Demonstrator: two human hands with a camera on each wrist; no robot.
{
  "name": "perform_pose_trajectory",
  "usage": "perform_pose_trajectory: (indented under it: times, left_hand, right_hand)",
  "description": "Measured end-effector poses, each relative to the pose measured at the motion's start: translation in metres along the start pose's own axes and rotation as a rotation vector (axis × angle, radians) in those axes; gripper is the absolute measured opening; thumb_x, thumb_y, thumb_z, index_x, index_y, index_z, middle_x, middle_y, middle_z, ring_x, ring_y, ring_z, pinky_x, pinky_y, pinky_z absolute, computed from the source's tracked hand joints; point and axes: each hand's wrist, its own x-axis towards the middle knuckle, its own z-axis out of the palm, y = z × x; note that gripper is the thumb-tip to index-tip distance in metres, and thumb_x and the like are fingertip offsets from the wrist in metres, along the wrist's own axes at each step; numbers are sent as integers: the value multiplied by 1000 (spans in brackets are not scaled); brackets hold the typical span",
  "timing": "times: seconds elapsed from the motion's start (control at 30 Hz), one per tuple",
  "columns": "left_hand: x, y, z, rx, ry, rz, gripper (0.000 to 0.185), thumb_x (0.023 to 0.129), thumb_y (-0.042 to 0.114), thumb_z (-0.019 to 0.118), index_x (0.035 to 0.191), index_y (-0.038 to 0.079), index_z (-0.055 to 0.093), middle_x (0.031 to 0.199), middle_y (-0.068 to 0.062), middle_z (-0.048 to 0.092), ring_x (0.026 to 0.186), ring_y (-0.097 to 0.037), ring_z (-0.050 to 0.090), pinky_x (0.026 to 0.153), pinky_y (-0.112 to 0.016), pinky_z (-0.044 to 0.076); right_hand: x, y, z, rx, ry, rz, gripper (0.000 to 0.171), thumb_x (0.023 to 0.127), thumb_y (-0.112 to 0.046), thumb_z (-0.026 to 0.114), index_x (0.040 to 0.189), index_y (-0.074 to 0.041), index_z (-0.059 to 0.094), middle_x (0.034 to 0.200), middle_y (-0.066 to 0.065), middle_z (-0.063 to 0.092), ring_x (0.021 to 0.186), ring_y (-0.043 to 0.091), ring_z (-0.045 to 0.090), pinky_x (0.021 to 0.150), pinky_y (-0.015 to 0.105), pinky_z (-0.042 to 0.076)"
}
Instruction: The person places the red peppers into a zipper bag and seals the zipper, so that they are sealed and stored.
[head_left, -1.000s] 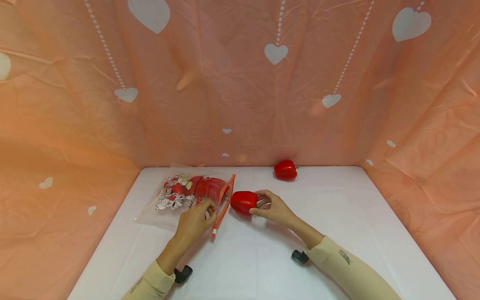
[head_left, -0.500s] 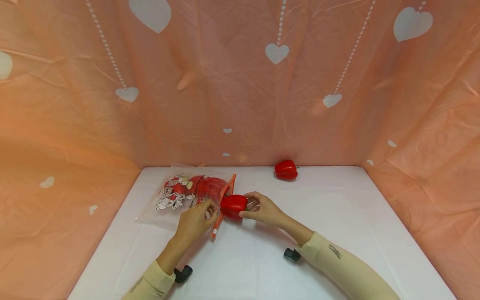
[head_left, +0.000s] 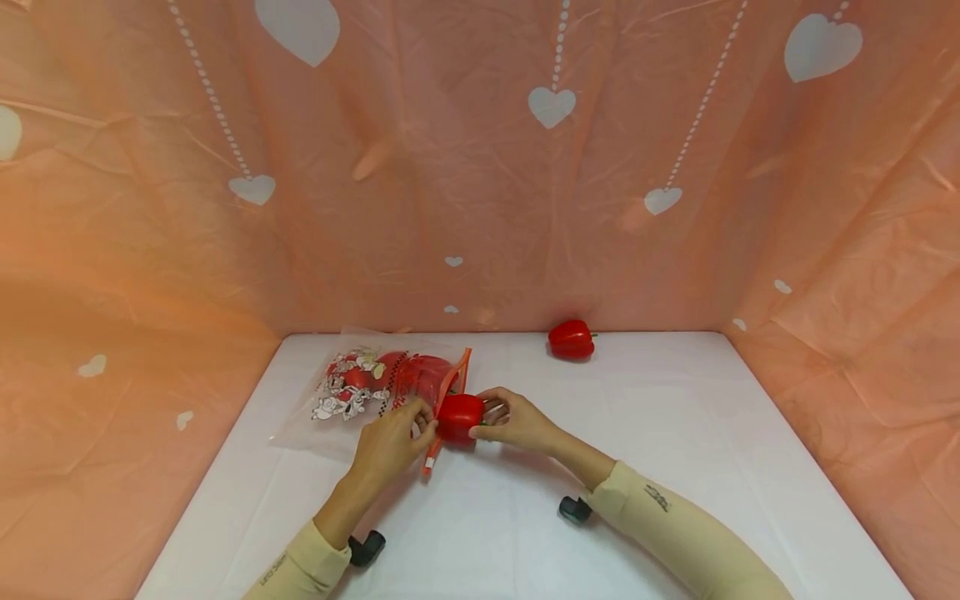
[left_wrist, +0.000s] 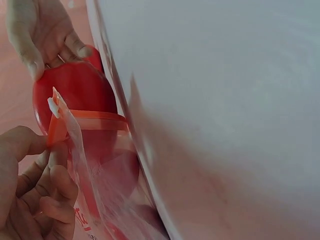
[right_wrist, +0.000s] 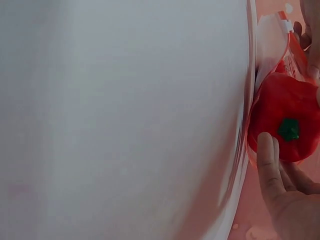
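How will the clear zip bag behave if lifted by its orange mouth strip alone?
The zip bag looks thin and crinkled, so it would probably sag rather than hold shape. Red peppers already show through it, so the load would likely slump to the bottom. The left hand pinches the orange strip, which bends easily; the mouth may collapse once released.

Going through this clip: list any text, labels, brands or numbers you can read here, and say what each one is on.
None can be read for certain.
Left sleeve: small dark lettering, too small to read.
Right sleeve: small dark mark or lettering, too small to read.
Zip bag: cartoon print with red lettering, blurred in the head view and cut off in the left wrist view; unreadable.
Red pepper held by the right hand: no label visible.
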Motion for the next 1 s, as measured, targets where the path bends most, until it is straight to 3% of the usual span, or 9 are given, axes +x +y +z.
perform_pose_trajectory:
  times: [0.33, 0.53, 0.83, 1.0]
  left_hand:
    - [0, 0, -1, -6, -2, -4, 12, 95, 17, 78, 94, 17, 67, 75, 8, 65, 60, -9, 49, 54, -28, 46]
    - [0, -1, -1, 2, 17, 5, 11, 94, 17, 78, 93, 18, 67, 74, 9, 65, 62, -7, 53, 54, -29, 47]
    - [0, -1, -1, -14, 8, -7, 11, 95, 16, 79, 94, 17, 67, 75, 8, 65, 65, -8, 57, 56, -30, 49]
    - [0, 0, -1, -9, 13, -10, 11, 95, 16, 79, 94, 16, 68, 75, 8, 65, 65, -8, 56, 57, -30, 49]
  right_hand:
    - [5, -3, 5, 69, -25, 30, 60, 93, -17, 86, 141, 2, 56, 128, 14, 68, 107, 23, 69, 96, 38, 60]
    - [8, 0, 5, 89, -61, -15, 59, 92, -6, 83, 143, 7, 55, 131, 20, 68, 112, 28, 70, 98, 39, 59]
    - [10, 1, 3, 64, -75, -80, 59, 94, 0, 78, 148, 6, 55, 130, 25, 69, 114, 35, 73, 98, 40, 60]
    - [12, 3, 6, 163, -49, -61, 51, 95, 3, 77, 140, 11, 55, 131, 28, 69, 119, 38, 70, 101, 38, 58]
